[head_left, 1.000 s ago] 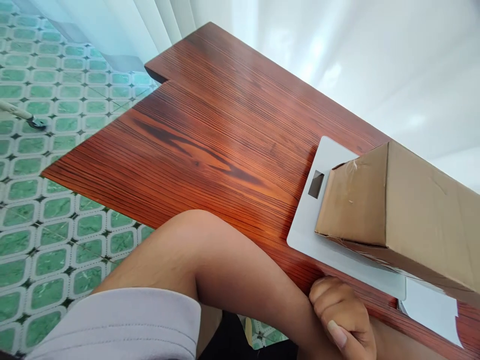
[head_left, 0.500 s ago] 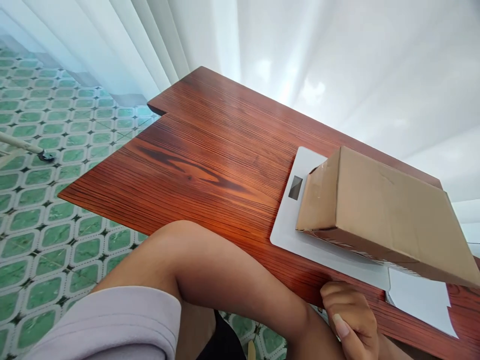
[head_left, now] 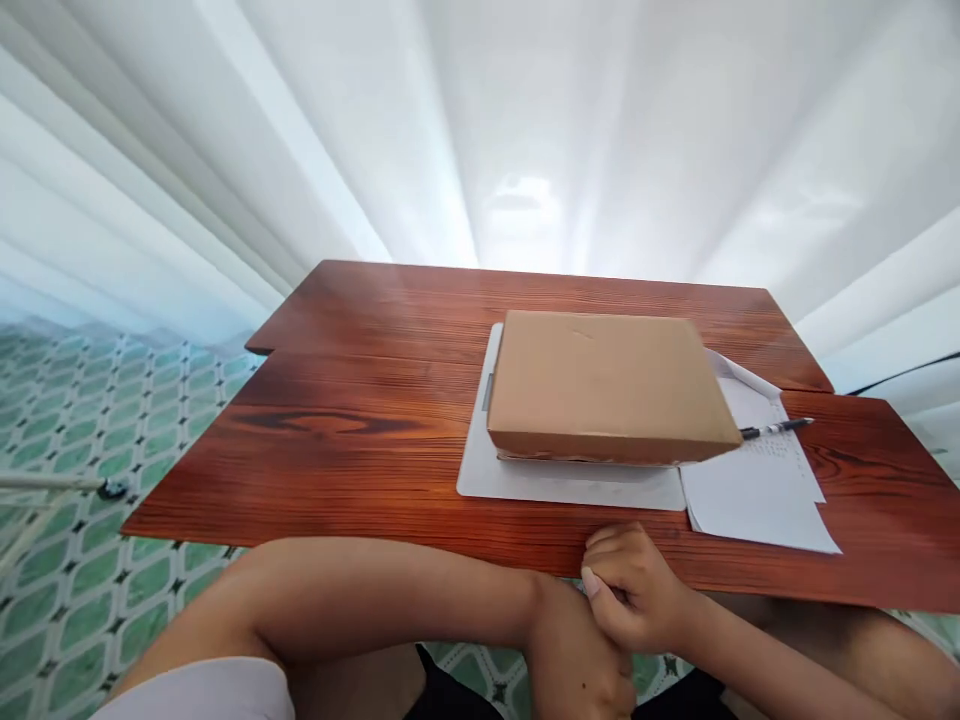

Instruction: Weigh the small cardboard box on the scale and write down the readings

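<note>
A brown cardboard box [head_left: 600, 375] lies flat on a thin white scale [head_left: 480, 470] with a small dark display at its left side. My right hand [head_left: 634, 590] is closed in a loose fist at the table's front edge, thumb folded over the fingers, with nothing visible in it. Just below and left of it, touching or nearly touching, my left hand [head_left: 574, 655] hangs down past the edge. Its fingers look curled in, though they are partly hidden at the bottom of the view. Both hands are apart from the box and scale.
Sheets of white paper [head_left: 750, 500] lie right of the scale, partly under the box's overhang, with a black pen [head_left: 776, 429] on top. The reddish wooden table [head_left: 360, 470] has a stepped left edge. White curtains [head_left: 525, 130] hang behind; a pale metal leg [head_left: 52, 482] stands at left.
My view has swung to the right and levelled, so the box, scale and papers appear further left and the pen shows. My hands stay together at the table edge.
</note>
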The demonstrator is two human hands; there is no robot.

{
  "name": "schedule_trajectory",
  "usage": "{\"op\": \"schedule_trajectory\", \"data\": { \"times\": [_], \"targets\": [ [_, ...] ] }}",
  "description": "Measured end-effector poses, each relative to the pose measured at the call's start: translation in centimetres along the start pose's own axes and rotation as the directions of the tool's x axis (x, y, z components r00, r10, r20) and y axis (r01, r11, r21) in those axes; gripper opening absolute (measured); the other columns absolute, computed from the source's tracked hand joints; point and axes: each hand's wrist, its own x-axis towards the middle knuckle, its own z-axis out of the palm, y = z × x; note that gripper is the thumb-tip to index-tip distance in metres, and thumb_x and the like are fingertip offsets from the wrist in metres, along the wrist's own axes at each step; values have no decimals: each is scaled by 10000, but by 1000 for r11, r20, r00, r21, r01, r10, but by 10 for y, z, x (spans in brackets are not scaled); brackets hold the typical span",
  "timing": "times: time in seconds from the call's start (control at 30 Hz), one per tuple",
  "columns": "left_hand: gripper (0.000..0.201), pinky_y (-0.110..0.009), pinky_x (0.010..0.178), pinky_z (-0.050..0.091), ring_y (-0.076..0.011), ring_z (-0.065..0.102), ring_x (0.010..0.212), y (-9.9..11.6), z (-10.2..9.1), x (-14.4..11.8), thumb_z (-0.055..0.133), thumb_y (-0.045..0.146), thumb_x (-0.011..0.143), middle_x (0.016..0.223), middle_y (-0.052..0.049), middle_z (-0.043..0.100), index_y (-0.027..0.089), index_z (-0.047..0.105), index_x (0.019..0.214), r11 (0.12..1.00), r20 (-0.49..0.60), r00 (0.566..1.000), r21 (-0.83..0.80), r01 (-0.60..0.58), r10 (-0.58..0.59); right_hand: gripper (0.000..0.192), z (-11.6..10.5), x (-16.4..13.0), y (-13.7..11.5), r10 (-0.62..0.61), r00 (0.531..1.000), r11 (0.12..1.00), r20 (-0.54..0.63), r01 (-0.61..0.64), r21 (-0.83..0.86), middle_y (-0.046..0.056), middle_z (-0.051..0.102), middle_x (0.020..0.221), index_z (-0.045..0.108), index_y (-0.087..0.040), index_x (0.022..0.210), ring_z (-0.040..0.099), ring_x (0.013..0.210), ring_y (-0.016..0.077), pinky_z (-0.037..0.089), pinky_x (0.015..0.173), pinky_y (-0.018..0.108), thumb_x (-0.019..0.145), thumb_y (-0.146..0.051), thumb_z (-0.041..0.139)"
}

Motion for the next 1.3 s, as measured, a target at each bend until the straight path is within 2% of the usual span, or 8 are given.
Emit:
{"op": "schedule_trajectory", "data": {
  "times": [0.07, 0.1, 0.17, 0.4, 0.57, 0.77, 1.0, 1.3],
  "targets": [
    [721, -298, 448, 189, -138, 105, 480, -4, -15, -4, 711, 601, 681, 554, 9, 96, 176, 155, 508, 842, -43, 847, 150, -519, 530, 316, -2, 1, 1, -27, 999, 999, -47, 25, -41, -58, 239, 517, 167, -226, 657, 183, 482, 112, 242, 497, 294, 783, -84, 420],
    [726, -322, 464, 177, -147, 118, 472, -6, -21, -6, 648, 618, 694, 555, -4, 88, 161, 110, 524, 712, -52, 726, 250, -656, 686, 309, -3, 1, 1, -46, 997, 997, -66, 41, -67, -58, 249, 509, 169, -226, 649, 184, 479, 112, 245, 497, 296, 776, -95, 418],
    [691, -325, 475, 185, -139, 120, 463, -10, -30, -7, 621, 580, 688, 551, 5, 84, 157, 89, 563, 645, -90, 650, 286, -709, 755, 295, -6, 1, 2, -93, 991, 990, -101, 81, -119, -57, 269, 494, 182, -225, 630, 192, 473, 110, 249, 501, 298, 769, -112, 416],
    [480, -292, 424, 252, -119, 224, 467, -22, -64, -2, 581, 433, 866, 595, 40, 246, 220, 321, 524, 877, -331, 816, 99, -470, 475, 300, -33, 10, 5, -307, 891, 920, -333, 189, -343, -49, 299, 501, 249, -223, 604, 222, 494, 122, 212, 511, 316, 799, -101, 443],
    [395, -333, 453, 197, -138, 301, 452, -37, -119, -11, 331, 223, 981, 558, 18, 357, 216, 399, 592, 970, -403, 904, 238, -46, 141, 255, -64, 18, 3, -290, 778, 914, -557, 53, -403, -12, 455, 634, 384, -232, 712, 397, 616, 162, 307, 598, 320, 926, -100, 426],
    [239, -353, 723, 429, -193, 531, 723, -78, -140, -36, 437, 172, 984, 710, -29, 567, 204, 577, 793, 832, -837, 463, 17, 554, -292, 106, -82, 22, 10, -176, 509, 946, -843, -150, -288, 34, 502, 860, 459, -228, 898, 479, 840, 216, 402, 787, 373, 976, -167, 421],
    [368, -347, 1058, 427, -224, 540, 1285, -109, -127, -47, 542, 307, 944, 1327, -99, 606, 219, 593, 1297, 483, -576, -62, -735, 476, -815, 285, -74, 25, 27, 291, 405, 936, -867, -307, 170, 117, 581, 1219, 530, -216, 1185, 542, 1169, 280, 424, 1036, 489, 975, -390, 446],
    [563, -388, 1226, 312, -258, 371, 1492, -102, -115, -39, 580, 466, 957, 1588, -65, 445, 258, 494, 1473, 205, -217, -24, -949, 240, -976, 494, -62, 28, 23, 396, 540, 916, -743, -294, 274, 122, 503, 1485, 470, -235, 1400, 428, 1416, 279, 316, 1201, 493, 1024, -529, 342]
  ]
}}
